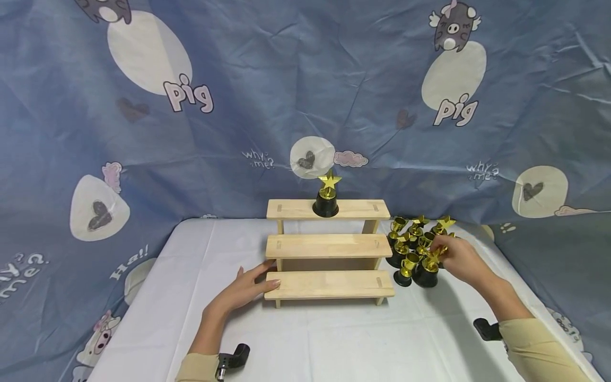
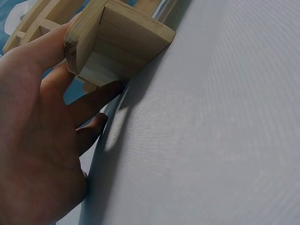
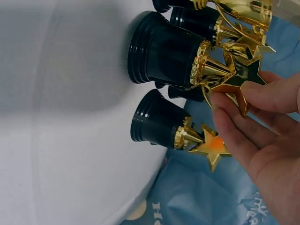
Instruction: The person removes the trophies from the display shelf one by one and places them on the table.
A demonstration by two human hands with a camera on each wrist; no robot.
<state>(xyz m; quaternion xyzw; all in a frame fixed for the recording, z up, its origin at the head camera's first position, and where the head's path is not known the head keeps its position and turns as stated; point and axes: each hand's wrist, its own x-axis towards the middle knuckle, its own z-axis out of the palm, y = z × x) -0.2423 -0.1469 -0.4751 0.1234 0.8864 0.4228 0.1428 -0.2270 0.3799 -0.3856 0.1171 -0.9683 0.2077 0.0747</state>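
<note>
My right hand (image 1: 459,260) pinches the gold star of a black-based star trophy (image 3: 166,50) between thumb and fingers. In the head view this trophy stands at the front of a cluster of trophies (image 1: 403,270), some topped with stars, others with cups. My left hand (image 1: 245,289) rests against the left end of a three-step wooden stand (image 1: 329,284). Its thumb touches the bottom step, and the other fingers extend loosely beside and behind the board. Another star trophy (image 1: 326,204) stands upright on the stand's top step, near the middle.
A white cloth (image 1: 343,345) covers the table under the stand and trophies. Behind hangs a blue patterned curtain (image 1: 267,106), close to the table's back edge. In the right wrist view a second star trophy (image 3: 159,119) stands beside the pinched one.
</note>
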